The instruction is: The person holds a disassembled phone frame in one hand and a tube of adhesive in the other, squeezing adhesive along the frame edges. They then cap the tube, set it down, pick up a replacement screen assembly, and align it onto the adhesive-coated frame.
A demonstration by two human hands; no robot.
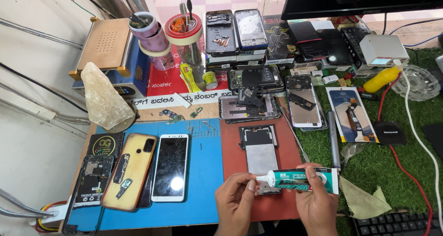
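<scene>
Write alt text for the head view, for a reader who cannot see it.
Two hands hold a glue tube over a red mat: the right hand grips its body, the left hand pinches the white nozzle. An opened phone frame lies just beyond, a white phone on the blue mat to the left.

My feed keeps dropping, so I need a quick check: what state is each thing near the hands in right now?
Adhesive tube: level, held in right hand.
Tube nozzle: pinched by left hand; capped or not, cannot tell.
Phone frame: opened, flat on the red mat.
White phone: face up, screen dark, on the blue mat.
Yellowed case: lying flat with small parts on it.
</scene>
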